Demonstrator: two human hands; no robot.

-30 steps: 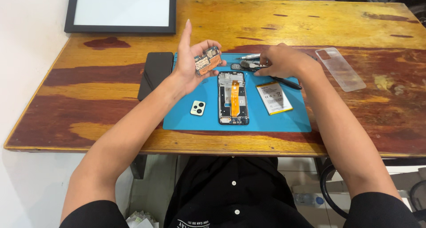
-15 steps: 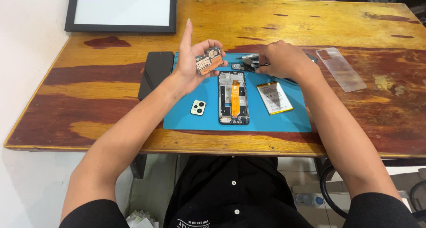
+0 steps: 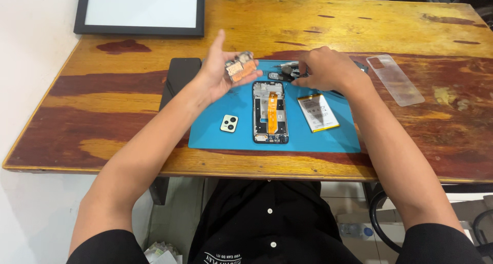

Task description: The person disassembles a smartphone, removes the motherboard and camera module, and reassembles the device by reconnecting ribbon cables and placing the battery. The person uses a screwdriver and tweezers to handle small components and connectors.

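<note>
- Head view looks down on a worn wooden tabletop [image 3: 128, 110] with a blue mat [image 3: 328, 138] lying near its front edge, about the middle.
- Left hand [image 3: 218, 74] is raised over the mat's back left corner, palm up, forefinger pointing away; thumb and fingers pinch a small circuit board [image 3: 240, 67] with a copper-coloured patch.
- Right hand [image 3: 328, 69] rests palm down at the mat's back edge, its fingers curled over a cluster of small dark parts [image 3: 285, 71]; whether it actually grips any of them cannot be told.
- An opened phone frame [image 3: 270, 112] lies flat in the middle of the mat, long side running front to back, an orange ribbon cable [image 3: 272, 106] down its centre.
- A flat battery [image 3: 318, 112] lies just right of the frame, slightly turned, not touching it.
- A small pale green camera cover [image 3: 229, 123] with two lenses lies left of the frame, toward the mat's front left corner.
- A black phone back [image 3: 177, 79] lies on the wood, touching the mat's left edge.
- A clear phone case [image 3: 395, 80] lies on the wood to the right of the mat, well apart from the right hand.
- A dark-framed panel [image 3: 141, 10] with a white face sits at the tabletop's back left corner.
</note>
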